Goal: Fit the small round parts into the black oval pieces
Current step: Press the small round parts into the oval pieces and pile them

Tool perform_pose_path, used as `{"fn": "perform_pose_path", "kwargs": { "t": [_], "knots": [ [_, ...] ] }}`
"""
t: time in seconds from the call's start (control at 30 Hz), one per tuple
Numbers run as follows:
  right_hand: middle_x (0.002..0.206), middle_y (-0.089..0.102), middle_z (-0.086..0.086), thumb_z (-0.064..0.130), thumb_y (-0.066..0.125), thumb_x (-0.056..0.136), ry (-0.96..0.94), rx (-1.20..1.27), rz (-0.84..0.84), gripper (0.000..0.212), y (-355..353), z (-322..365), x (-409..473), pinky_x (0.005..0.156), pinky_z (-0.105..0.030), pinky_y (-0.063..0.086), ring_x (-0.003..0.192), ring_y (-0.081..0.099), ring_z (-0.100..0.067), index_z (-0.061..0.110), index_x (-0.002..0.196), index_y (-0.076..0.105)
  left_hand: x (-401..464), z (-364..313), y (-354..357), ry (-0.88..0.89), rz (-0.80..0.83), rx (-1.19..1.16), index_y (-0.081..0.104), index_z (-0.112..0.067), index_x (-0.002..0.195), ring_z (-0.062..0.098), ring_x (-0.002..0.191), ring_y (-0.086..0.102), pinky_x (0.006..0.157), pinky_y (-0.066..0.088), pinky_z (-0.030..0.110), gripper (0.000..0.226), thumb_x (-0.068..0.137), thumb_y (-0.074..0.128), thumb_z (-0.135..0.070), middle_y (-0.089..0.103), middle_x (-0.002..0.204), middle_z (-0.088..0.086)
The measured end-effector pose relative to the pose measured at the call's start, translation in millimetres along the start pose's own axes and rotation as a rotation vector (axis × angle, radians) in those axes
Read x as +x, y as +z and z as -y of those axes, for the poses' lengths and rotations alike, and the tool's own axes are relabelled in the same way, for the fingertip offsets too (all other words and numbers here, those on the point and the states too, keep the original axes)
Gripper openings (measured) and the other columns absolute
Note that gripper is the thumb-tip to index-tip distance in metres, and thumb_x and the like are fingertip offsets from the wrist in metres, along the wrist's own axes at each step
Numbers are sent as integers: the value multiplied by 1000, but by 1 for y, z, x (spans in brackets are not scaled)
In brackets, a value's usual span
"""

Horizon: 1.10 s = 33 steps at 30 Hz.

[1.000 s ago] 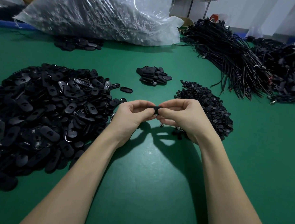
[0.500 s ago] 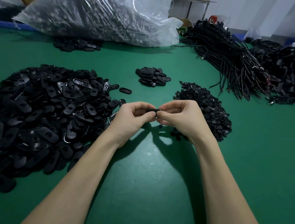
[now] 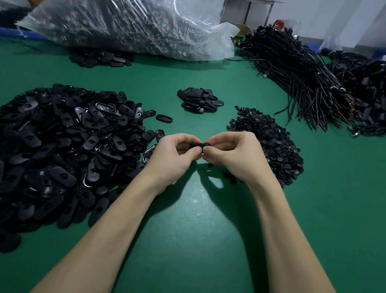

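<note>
Green mat [image 3: 190, 250] is covered with stock: oval heap [image 3: 56, 144] at left, round-part heap [image 3: 270, 147] at right, small oval stack [image 3: 200, 100] further back, bagged parts [image 3: 133, 16] far left, cables [image 3: 308, 81] far right. One oval piece [image 3: 197, 146] is held above the mat at centre, pinched between left hand [image 3: 175, 156] and right hand [image 3: 235, 156]; fingers of both are curled tight around it. Whether a round part is seated is not shown, as it is hidden by fingertips. Risks, as judged: the round part can be pushed in tilted and pop out if pressure is uneven; it can be dropped onto the loose bits lying near the right wrist and lost among them; the oval can slip from the pinch and fall back toward the left heap, mixing a finished piece with unfinished ones.
</note>
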State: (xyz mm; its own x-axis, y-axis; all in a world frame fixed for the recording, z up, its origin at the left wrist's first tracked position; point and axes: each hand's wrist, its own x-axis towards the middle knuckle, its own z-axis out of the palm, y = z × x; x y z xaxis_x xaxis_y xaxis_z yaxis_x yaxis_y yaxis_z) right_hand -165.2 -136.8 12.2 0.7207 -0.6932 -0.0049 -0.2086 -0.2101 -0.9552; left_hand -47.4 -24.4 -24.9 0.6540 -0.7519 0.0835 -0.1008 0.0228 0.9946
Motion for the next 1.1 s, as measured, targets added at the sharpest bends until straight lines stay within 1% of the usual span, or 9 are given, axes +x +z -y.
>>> {"fn": "perform_pose_path", "kwargs": {
  "t": [0.13,0.3,0.4,0.57,0.67,0.77,0.87,1.0,1.1],
  "knots": [
    [72,78,-4,3,78,83,-31,-100,-40,11,4,-1,1,73,-32,64,69,77,-20,13,84,76,1,0,-1,6,-15,27,70,-17,91,12,86,73,81,56,21,16,93,67,-2,76,87,1],
    [64,75,7,10,79,79,-77,-211,-90,12,7,-2,2,54,-13,51,58,71,-2,22,78,76,1,0,3,29,-48,83,70,-20,88,8,81,72,76,55,18,18,93,66,-2,75,86,2],
    [60,72,12,12,79,78,-101,-242,-131,10,11,-3,3,49,-8,44,50,64,5,22,78,76,1,1,4,39,-83,71,69,-21,88,6,79,71,75,55,18,19,93,67,-3,75,86,2],
    [80,77,6,4,75,84,-201,-208,-39,24,10,0,3,60,-24,59,59,73,-12,24,98,74,4,1,2,-54,-157,-144,70,-16,96,13,80,74,82,58,26,11,91,71,-7,77,80,1],
    [84,75,13,15,79,85,-292,-390,-101,22,9,-3,8,64,-28,59,59,68,-6,32,98,74,7,2,2,-84,-180,-236,67,-14,105,19,86,76,87,58,31,14,92,70,-7,78,86,3],
    [80,72,19,24,78,85,-285,-474,-152,20,8,-5,14,72,-35,60,64,67,-3,35,100,73,9,0,2,-101,-161,-346,65,-9,114,23,95,75,83,59,26,18,96,64,-6,78,95,11],
    [75,68,24,32,77,84,-271,-519,-193,17,11,-4,27,78,-37,60,72,68,-4,36,100,73,10,-2,2,-118,-180,-405,63,-10,115,21,96,75,83,59,26,18,97,64,-9,77,101,11],
    [74,65,22,39,74,87,-161,-418,-356,16,19,0,71,80,-32,58,84,71,-7,33,102,75,9,-3,3,-123,-197,-409,61,-9,110,20,94,75,79,58,25,12,98,63,-10,72,109,11],
    [86,72,16,42,71,88,-39,-319,-454,18,22,5,111,79,-27,54,92,70,-10,32,102,75,8,-4,3,-130,-190,-406,61,-8,109,18,92,75,78,58,23,11,98,62,-9,69,113,13]
  ]
}}
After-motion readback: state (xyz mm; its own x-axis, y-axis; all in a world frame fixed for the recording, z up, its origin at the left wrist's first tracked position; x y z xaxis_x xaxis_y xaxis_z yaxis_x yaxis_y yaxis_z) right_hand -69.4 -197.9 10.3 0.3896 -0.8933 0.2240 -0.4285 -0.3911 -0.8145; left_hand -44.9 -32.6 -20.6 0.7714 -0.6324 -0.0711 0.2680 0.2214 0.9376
